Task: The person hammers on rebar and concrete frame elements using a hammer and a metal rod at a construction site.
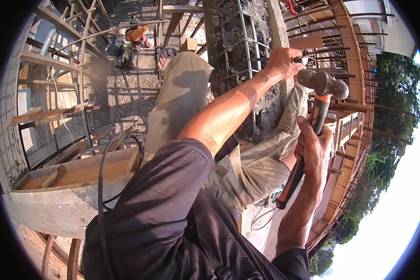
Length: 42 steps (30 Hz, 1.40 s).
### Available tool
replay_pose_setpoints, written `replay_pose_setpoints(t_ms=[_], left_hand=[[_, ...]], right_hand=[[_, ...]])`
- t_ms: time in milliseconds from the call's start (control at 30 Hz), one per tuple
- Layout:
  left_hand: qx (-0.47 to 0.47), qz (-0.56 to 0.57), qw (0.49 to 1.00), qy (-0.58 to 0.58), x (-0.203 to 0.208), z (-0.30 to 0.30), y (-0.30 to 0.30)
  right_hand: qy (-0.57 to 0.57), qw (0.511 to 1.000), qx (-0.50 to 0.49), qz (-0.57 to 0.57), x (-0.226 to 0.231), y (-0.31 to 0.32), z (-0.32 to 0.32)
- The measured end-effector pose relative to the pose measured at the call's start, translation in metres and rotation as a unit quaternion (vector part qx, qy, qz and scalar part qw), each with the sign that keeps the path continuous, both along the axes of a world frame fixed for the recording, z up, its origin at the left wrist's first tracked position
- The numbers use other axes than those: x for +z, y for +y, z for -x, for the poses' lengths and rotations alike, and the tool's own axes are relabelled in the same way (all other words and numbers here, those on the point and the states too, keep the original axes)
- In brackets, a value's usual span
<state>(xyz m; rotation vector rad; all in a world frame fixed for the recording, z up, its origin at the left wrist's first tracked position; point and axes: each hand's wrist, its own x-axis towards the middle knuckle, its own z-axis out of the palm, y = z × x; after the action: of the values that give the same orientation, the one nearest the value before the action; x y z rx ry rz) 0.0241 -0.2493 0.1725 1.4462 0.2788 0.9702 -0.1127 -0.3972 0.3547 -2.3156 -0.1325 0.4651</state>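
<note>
My left hand [284, 64] is closed round a chisel-like steel bar [304, 60]. Its blunt end sticks out on the right of the fist, and a dark shaft seems to run left over the rough concrete beam [219, 28]. In my right hand [314, 142] is a hammer [320, 114], gripped round its black and orange handle. The hammer's worn metal head [323, 84] is close to the bar's blunt end, just below and right of it. My legs in tan trousers [179, 93] straddle the beam.
Steel reinforcing bars [245, 37] line the beam beside a timber edge board [279, 28]. Wooden scaffolding [51, 63] stands left, with people [136, 35] far below. A black cable [101, 186] loops by my left arm. Timber formwork [354, 158] curves along the right.
</note>
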Motion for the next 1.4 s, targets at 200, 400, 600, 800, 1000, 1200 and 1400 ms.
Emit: replay_pose_setpoints(t_ms=[200, 400, 600, 800, 1000, 1200, 1400], left_hand=[[-0.094, 0.053, 0.992, 0.058, 0.007, 0.010, 0.005], [-0.044, 0.025, 0.999, -0.003, -0.004, 0.004, -0.002], [-0.077, 0.077, 0.993, 0.038, -0.012, 0.002, 0.012], [-0.100, 0.066, 0.991, 0.053, 0.002, 0.013, 0.009], [-0.135, 0.050, 0.989, 0.041, 0.003, 0.017, 0.009], [-0.147, 0.049, 0.985, 0.071, 0.006, 0.010, 0.008], [-0.085, 0.072, 0.992, 0.057, -0.004, 0.007, 0.004]], right_hand=[[-0.281, 0.914, 0.072, -0.283, 0.125, -0.005, 0.019], [-0.232, 0.954, 0.063, -0.179, 0.010, 0.004, -0.023], [-0.005, 0.999, 0.031, 0.036, -0.004, -0.006, 0.003], [-0.296, 0.904, 0.062, -0.302, 0.138, -0.006, 0.014], [-0.262, 0.950, 0.078, -0.152, 0.021, 0.010, -0.023], [0.015, 0.993, 0.046, 0.106, -0.019, -0.021, -0.008], [-0.298, 0.926, 0.059, -0.223, 0.112, -0.010, 0.022]])
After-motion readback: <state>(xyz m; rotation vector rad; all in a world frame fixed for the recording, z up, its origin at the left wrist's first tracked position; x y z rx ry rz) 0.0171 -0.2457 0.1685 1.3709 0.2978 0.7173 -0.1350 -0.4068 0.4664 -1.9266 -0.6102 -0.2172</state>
